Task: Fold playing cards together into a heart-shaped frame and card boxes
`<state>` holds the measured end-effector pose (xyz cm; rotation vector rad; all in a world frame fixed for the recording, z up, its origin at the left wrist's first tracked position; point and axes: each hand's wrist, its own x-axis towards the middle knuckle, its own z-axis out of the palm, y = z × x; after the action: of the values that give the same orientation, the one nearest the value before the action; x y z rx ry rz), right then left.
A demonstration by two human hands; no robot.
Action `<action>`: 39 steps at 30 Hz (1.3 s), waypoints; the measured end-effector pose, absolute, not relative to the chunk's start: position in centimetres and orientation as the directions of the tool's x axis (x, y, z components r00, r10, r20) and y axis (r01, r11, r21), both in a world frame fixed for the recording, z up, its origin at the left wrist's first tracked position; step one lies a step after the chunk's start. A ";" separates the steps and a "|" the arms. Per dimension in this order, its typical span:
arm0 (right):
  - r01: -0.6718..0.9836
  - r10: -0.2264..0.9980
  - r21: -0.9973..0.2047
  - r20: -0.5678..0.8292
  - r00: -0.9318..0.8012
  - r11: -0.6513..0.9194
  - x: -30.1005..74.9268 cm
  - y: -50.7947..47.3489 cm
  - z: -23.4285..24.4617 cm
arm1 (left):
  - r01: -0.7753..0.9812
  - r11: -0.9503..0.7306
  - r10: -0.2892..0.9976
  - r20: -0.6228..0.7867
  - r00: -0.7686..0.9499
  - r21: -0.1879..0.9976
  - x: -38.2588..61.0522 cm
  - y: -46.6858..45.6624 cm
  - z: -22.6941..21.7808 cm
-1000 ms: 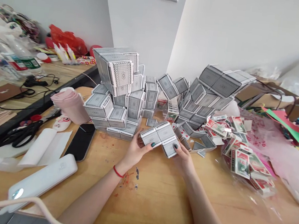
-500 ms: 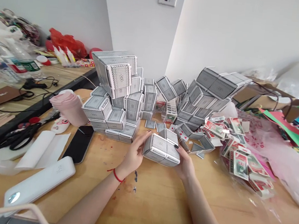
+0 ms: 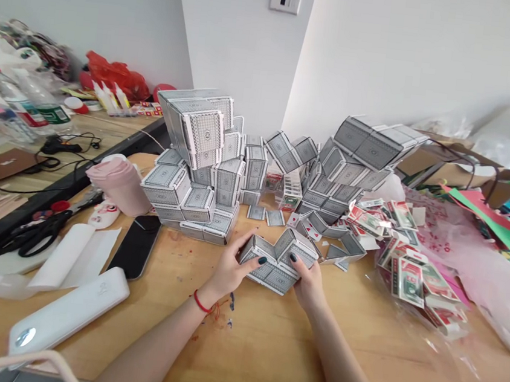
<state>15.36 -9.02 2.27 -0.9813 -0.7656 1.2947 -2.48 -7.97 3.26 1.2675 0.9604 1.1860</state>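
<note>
Between my two hands is a block of folded playing cards (image 3: 276,272), its grey patterned backs facing outward and one cube standing up at its right rear. My left hand (image 3: 231,267) grips the left end, thumb on top. At the right end, my right hand (image 3: 308,275) holds it with the thumb pressed on the upper face. Behind are stacks of similar card cubes (image 3: 227,179), with a second stack (image 3: 364,145) to the right. Folded loose cards (image 3: 347,246) lie just beyond my right hand, and flat cards (image 3: 274,217) rest behind the block.
Torn red-and-green card boxes (image 3: 409,280) pile up at right beside a pink plastic bag (image 3: 468,280). On the left are a black phone (image 3: 135,245), a white elongated device (image 3: 68,317), a paper roll (image 3: 61,256), black-handled scissors (image 3: 43,232) and a pink cup (image 3: 119,183).
The card block has been turned and tilted in my hands, so its raised cube shows more. My left thumb has come onto its top. The stacks behind have stayed put.
</note>
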 end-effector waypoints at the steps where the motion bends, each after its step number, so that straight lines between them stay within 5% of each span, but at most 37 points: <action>1: -0.393 0.988 -0.919 -0.034 0.149 0.028 15.4 -9.0 2.3 | -0.125 -0.083 0.977 0.105 0.183 0.989 -2.6 -8.1 3.4; 11: -0.246 0.991 -0.964 0.068 0.119 0.096 15.9 -9.1 2.9 | -0.030 -0.192 0.961 0.194 0.199 0.981 -3.1 -8.4 4.2; 17: -0.008 0.969 -0.969 0.246 0.010 0.247 17.5 -9.1 4.2 | 0.130 -0.452 0.876 0.411 0.252 0.883 -4.1 -8.1 4.9; 23: 0.297 0.908 -0.859 0.408 -0.096 0.418 18.6 -9.9 5.3 | 0.151 -0.538 0.811 0.460 0.360 0.829 -4.1 -8.3 5.4; 39: 0.353 0.902 -0.831 0.413 -0.126 0.430 18.0 -10.9 6.5 | 0.304 -0.566 0.821 0.488 0.298 0.766 -3.3 -9.0 6.1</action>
<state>18.00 -10.94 6.53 -1.1011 -1.6916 0.6929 -3.29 -9.05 6.12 2.0250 0.9979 1.2360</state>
